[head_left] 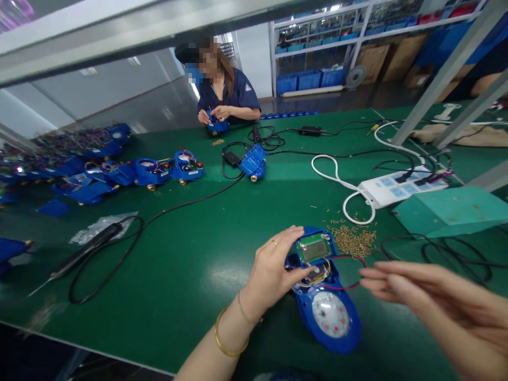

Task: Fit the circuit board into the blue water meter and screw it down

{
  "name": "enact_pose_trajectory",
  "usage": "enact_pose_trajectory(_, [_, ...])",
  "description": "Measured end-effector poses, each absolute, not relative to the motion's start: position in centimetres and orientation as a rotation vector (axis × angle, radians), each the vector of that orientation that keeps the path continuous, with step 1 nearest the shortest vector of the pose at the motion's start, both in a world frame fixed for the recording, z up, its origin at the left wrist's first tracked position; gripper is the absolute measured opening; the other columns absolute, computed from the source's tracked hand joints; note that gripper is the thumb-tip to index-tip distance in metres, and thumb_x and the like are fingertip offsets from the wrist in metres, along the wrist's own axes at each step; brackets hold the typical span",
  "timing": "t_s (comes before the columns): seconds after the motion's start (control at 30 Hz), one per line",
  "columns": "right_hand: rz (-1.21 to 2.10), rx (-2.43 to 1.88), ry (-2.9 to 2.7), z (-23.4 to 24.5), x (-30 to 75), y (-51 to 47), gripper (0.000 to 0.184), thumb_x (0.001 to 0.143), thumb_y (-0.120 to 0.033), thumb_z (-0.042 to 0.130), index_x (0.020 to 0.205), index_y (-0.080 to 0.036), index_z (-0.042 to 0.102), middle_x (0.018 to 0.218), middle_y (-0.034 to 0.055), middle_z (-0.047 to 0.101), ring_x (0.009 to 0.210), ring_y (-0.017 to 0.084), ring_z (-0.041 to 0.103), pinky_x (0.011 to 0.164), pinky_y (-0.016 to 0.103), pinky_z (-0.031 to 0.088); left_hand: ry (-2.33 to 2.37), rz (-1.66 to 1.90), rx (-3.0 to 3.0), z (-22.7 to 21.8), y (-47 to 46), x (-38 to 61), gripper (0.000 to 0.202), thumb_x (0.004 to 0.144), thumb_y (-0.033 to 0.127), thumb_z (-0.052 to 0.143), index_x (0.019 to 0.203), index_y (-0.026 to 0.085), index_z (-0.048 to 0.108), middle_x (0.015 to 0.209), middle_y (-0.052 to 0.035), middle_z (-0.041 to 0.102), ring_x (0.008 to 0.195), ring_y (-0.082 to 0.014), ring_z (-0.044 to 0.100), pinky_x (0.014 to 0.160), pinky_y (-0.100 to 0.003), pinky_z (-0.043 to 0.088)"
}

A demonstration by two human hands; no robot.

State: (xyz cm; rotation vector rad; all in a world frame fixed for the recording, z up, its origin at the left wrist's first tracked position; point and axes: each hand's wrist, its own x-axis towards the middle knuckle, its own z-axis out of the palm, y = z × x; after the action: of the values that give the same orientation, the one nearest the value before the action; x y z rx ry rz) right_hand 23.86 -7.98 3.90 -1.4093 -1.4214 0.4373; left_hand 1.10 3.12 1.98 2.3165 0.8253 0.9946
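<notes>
A blue meter [351, 323] lies on the bench in front of me, with a round white dial [330, 313] at its near end. Its raised far part holds a green circuit board with a small grey display [315, 250]. My left hand [273, 267] grips that far part, thumb on the near side and fingers over the back edge. Thin red and dark wires [349, 257] loop out of the housing to the right. At the end of this loop, the fingertips of my right hand [408, 288] are pinched together on the wires.
Small brass screws [355, 241] lie heaped behind the meter. A power strip [397, 188] and a green box [452, 211] are at right. An electric screwdriver [85, 251] lies left, near several blue meters [148, 172]. A co-worker [226, 90] handles another meter across the bench.
</notes>
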Motion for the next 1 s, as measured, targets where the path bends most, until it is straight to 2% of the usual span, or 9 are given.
enact_pose_trajectory(0.13, [0.855,-1.460,-1.299,2.4,20.4,-6.8,0.035,0.094,-0.051,0.058,0.102,-0.020,0.074,0.071,0.0048,0.074,0.048,0.018,0.069,0.044,0.022,0.060,0.851,1.103,2.452,2.0,2.7,0.9,0.056,0.088,0.028,0.073,0.136,0.016,0.049,0.137,-0.0159,0.063,0.134,-0.0262,0.056,0.113,-0.043,0.050])
enact_pose_trajectory(0.23, [1.102,-1.556,-1.072,1.5,19.5,-5.5,0.046,0.089,-0.059,0.061,0.099,-0.016,0.073,0.068,0.0051,0.071,0.033,0.009,0.053,0.030,0.018,0.042,0.819,1.179,2.541,1.9,2.5,0.6,0.054,0.089,0.025,0.071,0.136,0.012,0.050,0.136,-0.0175,0.064,0.135,-0.0272,0.055,0.112,-0.044,0.052])
enact_pose_trajectory(0.4, [1.438,-1.487,-0.869,2.2,19.3,-4.3,0.054,0.077,-0.067,0.072,0.069,-0.014,0.066,0.035,-0.0032,0.044,0.028,0.002,0.032,0.034,0.013,0.021,0.781,1.247,2.588,1.6,2.7,0.5,0.048,0.092,0.023,0.068,0.134,0.010,0.051,0.131,-0.0180,0.067,0.135,-0.0270,0.056,0.111,-0.044,0.054])
enact_pose_trajectory(0.53, [1.566,-1.417,-0.779,2.5,19.6,-3.7,0.055,0.062,-0.066,0.083,0.069,-0.013,0.069,0.048,-0.0013,0.055,0.029,0.000,0.029,0.034,0.015,0.012,0.743,1.262,2.578,1.4,2.9,0.7,0.047,0.092,0.023,0.068,0.134,0.010,0.052,0.131,-0.0186,0.066,0.135,-0.0275,0.056,0.111,-0.045,0.054])
enact_pose_trajectory(0.67, [1.547,-1.479,-0.836,1.7,20.2,-3.7,0.054,0.065,-0.067,0.079,0.070,-0.014,0.069,0.045,-0.0009,0.052,0.030,0.003,0.031,0.035,0.018,0.014,0.710,1.253,2.601,1.4,3.1,0.8,0.045,0.092,0.023,0.067,0.132,0.008,0.053,0.131,-0.0202,0.066,0.136,-0.0282,0.055,0.110,-0.044,0.054])
enact_pose_trajectory(0.73, [1.416,-1.562,-0.969,1.3,20.2,-4.1,0.051,0.073,-0.065,0.073,0.070,-0.015,0.068,0.040,-0.0022,0.047,0.031,0.007,0.035,0.036,0.020,0.020,0.707,1.240,2.616,1.5,3.1,0.9,0.044,0.092,0.023,0.067,0.131,0.008,0.053,0.131,-0.0200,0.066,0.136,-0.0283,0.054,0.111,-0.043,0.054])
enact_pose_trajectory(0.8, [1.070,-1.663,-1.219,1.1,19.9,-4.6,0.042,0.084,-0.056,0.065,0.072,-0.016,0.068,0.045,-0.0014,0.050,0.036,0.009,0.042,0.040,0.022,0.028,0.731,1.211,2.619,1.6,3.0,1.0,0.044,0.092,0.022,0.067,0.131,0.008,0.053,0.131,-0.0191,0.066,0.136,-0.0281,0.054,0.111,-0.043,0.054])
enact_pose_trajectory(0.87, [0.501,-1.730,-1.530,1.2,19.4,-5.1,0.034,0.093,-0.042,0.057,0.071,-0.017,0.065,0.055,-0.0001,0.056,0.044,0.011,0.050,0.045,0.023,0.034,0.780,1.179,2.604,1.7,2.6,1.2,0.048,0.090,0.021,0.069,0.133,0.009,0.052,0.133,-0.0182,0.066,0.135,-0.0277,0.056,0.112,-0.043,0.053])
enact_pose_trajectory(1.0, [-0.588,-1.759,-1.907,1.7,18.4,-5.6,0.032,0.100,-0.025,0.050,0.069,-0.019,0.055,0.062,-0.0014,0.054,0.047,0.011,0.050,0.046,0.028,0.026,0.936,1.171,2.516,1.8,1.5,1.7,0.056,0.083,0.024,0.077,0.132,0.009,0.053,0.130,-0.0167,0.068,0.125,-0.0273,0.064,0.114,-0.046,0.050])
